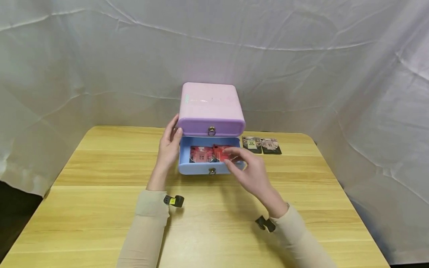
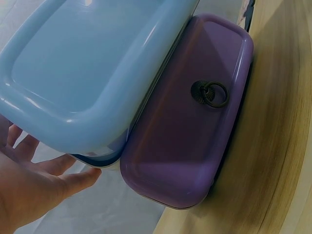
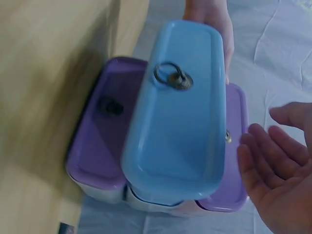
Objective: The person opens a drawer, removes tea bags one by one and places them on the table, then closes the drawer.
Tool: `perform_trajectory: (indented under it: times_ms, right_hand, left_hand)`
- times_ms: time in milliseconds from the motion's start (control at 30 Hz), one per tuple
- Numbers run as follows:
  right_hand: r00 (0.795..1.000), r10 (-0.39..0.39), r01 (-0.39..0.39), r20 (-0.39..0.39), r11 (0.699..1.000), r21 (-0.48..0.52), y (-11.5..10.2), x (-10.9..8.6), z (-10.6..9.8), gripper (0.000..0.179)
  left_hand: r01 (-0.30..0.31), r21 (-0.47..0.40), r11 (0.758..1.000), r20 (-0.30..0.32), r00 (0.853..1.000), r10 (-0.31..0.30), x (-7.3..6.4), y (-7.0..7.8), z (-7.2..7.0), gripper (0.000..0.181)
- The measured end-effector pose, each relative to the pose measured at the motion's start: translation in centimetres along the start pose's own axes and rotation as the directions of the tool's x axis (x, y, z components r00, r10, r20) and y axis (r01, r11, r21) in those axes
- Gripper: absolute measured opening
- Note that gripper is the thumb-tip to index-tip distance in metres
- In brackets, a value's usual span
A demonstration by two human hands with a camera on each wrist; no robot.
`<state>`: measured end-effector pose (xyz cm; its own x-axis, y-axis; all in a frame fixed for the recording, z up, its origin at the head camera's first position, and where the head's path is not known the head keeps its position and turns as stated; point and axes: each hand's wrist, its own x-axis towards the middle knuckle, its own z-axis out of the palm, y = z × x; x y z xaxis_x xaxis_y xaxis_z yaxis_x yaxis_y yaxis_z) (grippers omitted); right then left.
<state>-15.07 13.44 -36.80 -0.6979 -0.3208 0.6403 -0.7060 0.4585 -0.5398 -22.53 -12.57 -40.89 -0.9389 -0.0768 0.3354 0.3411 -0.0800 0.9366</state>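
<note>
A small drawer cabinet (image 1: 211,98) with a pink top stands at the back of the table. Its blue middle drawer (image 1: 194,169) is pulled out; the purple upper drawer (image 1: 192,128) and the purple lower drawer (image 2: 180,117) are closed. Inside the blue drawer lie two red square packets (image 1: 201,154). My left hand (image 1: 169,147) rests against the cabinet's left side, fingers extended. Over the right part of the open drawer hovers my right hand (image 1: 249,171), fingers loosely bent. The right wrist view shows thumb and fingers apart with nothing between them.
Two dark square packets, one with a yellowish label (image 1: 251,145) and one with a pinkish label (image 1: 270,146), lie on the wooden table (image 1: 207,223) right of the cabinet. A light cloth (image 1: 134,67) hangs behind and beside the table. Each drawer front has a ring pull (image 2: 209,93).
</note>
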Motion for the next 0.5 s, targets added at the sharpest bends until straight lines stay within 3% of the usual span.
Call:
perform_trajectory:
  times_ms: [100,233,500]
  right_hand:
    - [0.997,0.006,0.0,0.076,0.997,-0.082,0.1,1.1,-0.4,0.031]
    - [0.976,0.083,-0.046,0.199,0.982,-0.186,0.2,2.3,-0.7,0.034]
    - [0.877,0.251,-0.124,0.409,0.942,-0.312,0.8,4.4,-0.7,0.038]
  left_hand:
    - [0.0,-0.001,1.0,-0.004,1.0,0.0,0.0,0.0,0.1,0.051]
    - [0.001,0.005,1.0,-0.009,1.0,-0.001,0.0,0.0,0.1,0.051]
    - [-0.003,-0.005,1.0,-0.011,1.0,0.003,0.0,0.0,0.2,0.051]
